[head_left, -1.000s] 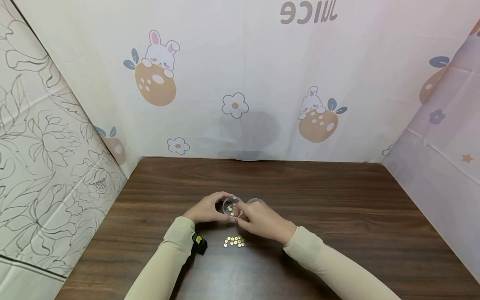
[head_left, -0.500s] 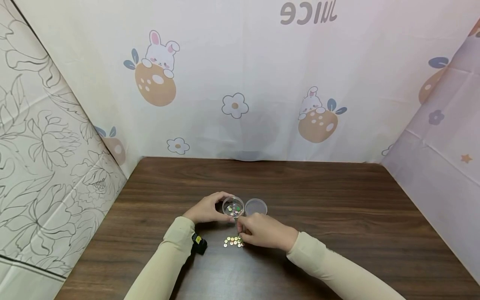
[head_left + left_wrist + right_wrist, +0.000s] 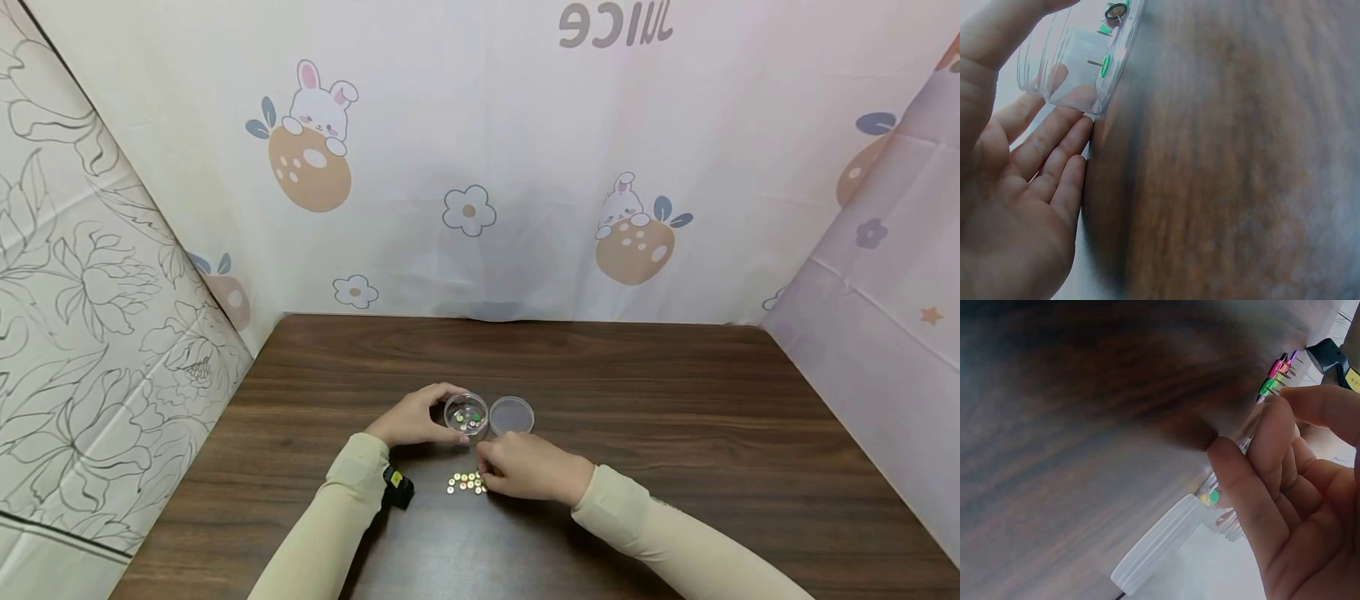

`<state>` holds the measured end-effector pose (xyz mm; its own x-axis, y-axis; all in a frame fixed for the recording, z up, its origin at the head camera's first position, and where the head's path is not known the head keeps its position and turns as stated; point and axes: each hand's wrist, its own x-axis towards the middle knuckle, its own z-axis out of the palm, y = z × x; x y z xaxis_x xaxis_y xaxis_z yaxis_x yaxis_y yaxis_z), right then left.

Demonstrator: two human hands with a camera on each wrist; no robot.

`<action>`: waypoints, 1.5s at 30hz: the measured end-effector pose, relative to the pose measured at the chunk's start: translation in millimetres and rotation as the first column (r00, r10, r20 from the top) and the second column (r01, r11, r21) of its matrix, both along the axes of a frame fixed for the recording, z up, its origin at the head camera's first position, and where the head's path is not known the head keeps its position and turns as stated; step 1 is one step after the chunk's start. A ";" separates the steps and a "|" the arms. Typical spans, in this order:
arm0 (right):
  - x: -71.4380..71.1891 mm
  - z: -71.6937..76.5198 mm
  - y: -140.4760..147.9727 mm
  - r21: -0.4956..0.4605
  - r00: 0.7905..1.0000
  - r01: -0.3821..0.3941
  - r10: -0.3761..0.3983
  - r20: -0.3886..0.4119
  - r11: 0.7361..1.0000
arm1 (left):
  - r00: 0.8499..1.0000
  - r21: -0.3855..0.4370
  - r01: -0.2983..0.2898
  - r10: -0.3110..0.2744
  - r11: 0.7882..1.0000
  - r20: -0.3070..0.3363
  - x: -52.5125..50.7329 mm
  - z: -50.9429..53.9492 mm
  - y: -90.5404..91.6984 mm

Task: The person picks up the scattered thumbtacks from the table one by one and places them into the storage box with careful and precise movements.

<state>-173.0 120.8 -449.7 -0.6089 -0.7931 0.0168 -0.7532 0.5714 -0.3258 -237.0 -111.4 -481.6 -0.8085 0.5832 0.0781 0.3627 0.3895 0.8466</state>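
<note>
My left hand (image 3: 415,417) grips a small clear plastic jar (image 3: 1072,59), thumb on one side and fingers on the other. The jar stands open-topped on the table with several thumbtacks (image 3: 1105,65) inside, some of them green. In front of it lies a cluster of loose thumbtacks (image 3: 464,481), pins up. At the right edge of that cluster, my right hand (image 3: 532,468) pinches a thumbtack by its pin between thumb and forefinger. Pink, green and purple heads show by the fingertips in the right wrist view. The pinched tack is largely hidden.
A round translucent lid (image 3: 512,414) lies just right of the jar. A black device with a yellow label (image 3: 399,487) sits at the left wrist. The dark wooden table (image 3: 637,375) meets a printed curtain (image 3: 405,167) at its back edge.
My right hand has drawn back from above the jar toward the loose thumbtacks, uncovering the lid. A green thumbtack now shows in the jar. My left hand has stayed in place.
</note>
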 end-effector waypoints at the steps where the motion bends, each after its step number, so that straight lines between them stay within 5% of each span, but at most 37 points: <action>1: 0.0 -0.3 -0.2 0.006 1.000 0.002 -0.002 -0.008 1.000 | 1.000 0.011 0.003 -0.003 1.000 0.004 2.3 3.8 0.9; 5: 0.2 -1.0 -0.6 0.013 0.999 -0.002 0.002 -0.040 1.000 | 1.000 0.012 0.002 -0.002 1.000 0.003 3.1 5.4 1.6; 8: 0.4 -0.4 -0.6 0.015 0.999 -0.002 0.003 -0.050 1.000 | 1.000 -0.015 -0.003 0.003 1.000 -0.006 -4.8 -6.8 -0.7; 19: -0.1 1.1 -1.3 0.027 0.996 0.010 -0.007 -0.089 1.000 | 1.000 -0.010 -0.009 0.009 1.000 -0.016 -5.3 -6.0 1.7; 45: -1.8 1.5 0.0 0.001 1.000 0.027 -0.027 0.002 1.000 | 1.000 -0.062 -0.007 0.006 0.998 -0.020 -6.3 -8.8 -2.2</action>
